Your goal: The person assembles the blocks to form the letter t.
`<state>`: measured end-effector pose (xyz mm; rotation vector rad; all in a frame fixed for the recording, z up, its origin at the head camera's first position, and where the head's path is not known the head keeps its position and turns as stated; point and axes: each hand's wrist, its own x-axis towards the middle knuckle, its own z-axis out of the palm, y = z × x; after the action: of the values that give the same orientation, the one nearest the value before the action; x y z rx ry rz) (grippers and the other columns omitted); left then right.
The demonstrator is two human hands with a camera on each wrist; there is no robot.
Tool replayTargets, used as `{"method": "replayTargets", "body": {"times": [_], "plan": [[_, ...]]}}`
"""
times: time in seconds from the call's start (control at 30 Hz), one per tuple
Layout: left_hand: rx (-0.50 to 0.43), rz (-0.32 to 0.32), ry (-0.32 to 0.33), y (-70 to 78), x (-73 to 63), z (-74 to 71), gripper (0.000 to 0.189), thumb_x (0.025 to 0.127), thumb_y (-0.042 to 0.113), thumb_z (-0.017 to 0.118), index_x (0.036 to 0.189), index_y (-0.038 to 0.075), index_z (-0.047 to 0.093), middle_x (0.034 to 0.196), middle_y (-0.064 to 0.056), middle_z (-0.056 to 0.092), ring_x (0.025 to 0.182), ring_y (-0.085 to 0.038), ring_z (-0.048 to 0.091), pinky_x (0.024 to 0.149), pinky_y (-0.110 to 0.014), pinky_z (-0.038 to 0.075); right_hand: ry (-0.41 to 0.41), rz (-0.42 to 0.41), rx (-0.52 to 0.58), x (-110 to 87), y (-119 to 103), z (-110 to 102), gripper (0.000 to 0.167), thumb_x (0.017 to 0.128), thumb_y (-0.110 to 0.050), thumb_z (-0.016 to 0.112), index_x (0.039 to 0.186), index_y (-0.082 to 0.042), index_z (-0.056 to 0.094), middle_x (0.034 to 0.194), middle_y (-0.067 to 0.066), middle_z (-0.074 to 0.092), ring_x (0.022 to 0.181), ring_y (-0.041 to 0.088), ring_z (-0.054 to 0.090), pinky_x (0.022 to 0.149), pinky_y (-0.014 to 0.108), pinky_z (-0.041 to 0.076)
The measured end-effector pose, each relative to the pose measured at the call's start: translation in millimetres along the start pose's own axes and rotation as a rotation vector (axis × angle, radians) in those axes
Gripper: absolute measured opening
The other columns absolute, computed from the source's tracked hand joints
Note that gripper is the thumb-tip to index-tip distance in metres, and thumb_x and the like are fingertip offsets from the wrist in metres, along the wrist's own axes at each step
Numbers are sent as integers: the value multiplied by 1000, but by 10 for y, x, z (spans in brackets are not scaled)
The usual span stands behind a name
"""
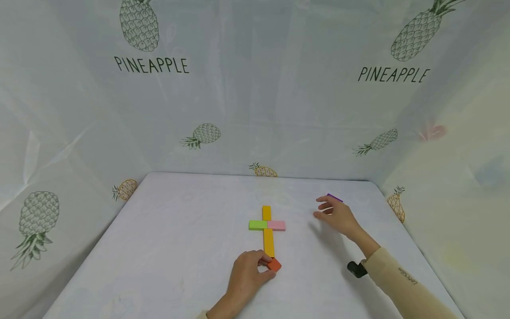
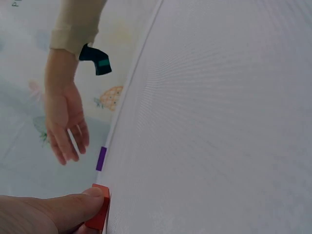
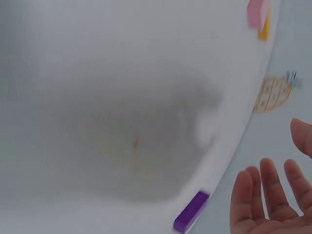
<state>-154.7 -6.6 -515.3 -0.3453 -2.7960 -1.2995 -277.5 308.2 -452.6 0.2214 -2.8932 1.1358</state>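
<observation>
My left hand [image 1: 246, 274] pinches a red-orange block [image 1: 275, 265] between thumb and fingers at the near end of a cross of flat blocks. In the left wrist view the thumb presses on that block's face. The cross has a long yellow block [image 1: 268, 243], a green block [image 1: 258, 225] on the left, a pink block [image 1: 276, 226] on the right and another yellow block [image 1: 266, 212] at the far end. Above the table at right hangs my right hand [image 1: 338, 218], fingers loosely spread and holding nothing. A purple block [image 3: 191, 212] lies near it, partly hidden behind the hand in the head view.
The white table [image 1: 179, 230] has its far edge against a pale curtain [image 1: 255, 110] printed with pineapples. More of this cloth hangs along both sides. A black wrist device [image 1: 357, 269] sits at the right sleeve [image 1: 402, 279].
</observation>
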Motion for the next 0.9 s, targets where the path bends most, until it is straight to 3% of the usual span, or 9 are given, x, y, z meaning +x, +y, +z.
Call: {"method": "replayTargets", "body": {"times": [0.1, 0.27, 0.67, 0.9], "plan": [[5, -3, 0, 7, -6, 0, 24, 77, 22, 97, 93, 25, 79, 86, 22, 69, 84, -4, 60, 79, -30, 52, 56, -15, -71, 98, 152, -130, 49, 98, -21, 79, 139, -2, 61, 130, 25, 69, 118, 44, 66, 96, 58, 57], [11, -9, 1, 12, -3, 5, 24, 77, 23, 97, 93, 26, 79, 86, 22, 68, 84, -4, 59, 79, -29, 52, 105, -3, -158, 233, 326, -258, 49, 99, -19, 77, 139, 2, 60, 133, 30, 65, 115, 46, 64, 93, 59, 56], [12, -18, -2, 6, 6, 22, 25, 76, 24, 98, 94, 26, 79, 86, 23, 68, 84, -3, 59, 79, -29, 52, 56, 72, -230, 450, 677, -255, 51, 100, -18, 72, 145, 2, 57, 138, 35, 56, 118, 49, 57, 104, 66, 47], [12, -9, 3, 5, 8, 21, 26, 76, 24, 98, 94, 26, 79, 86, 23, 68, 84, -3, 59, 78, -29, 52, 80, 24, -243, 459, 768, -256, 40, 97, -8, 72, 134, 6, 63, 129, 35, 64, 113, 51, 61, 101, 67, 48]]}}
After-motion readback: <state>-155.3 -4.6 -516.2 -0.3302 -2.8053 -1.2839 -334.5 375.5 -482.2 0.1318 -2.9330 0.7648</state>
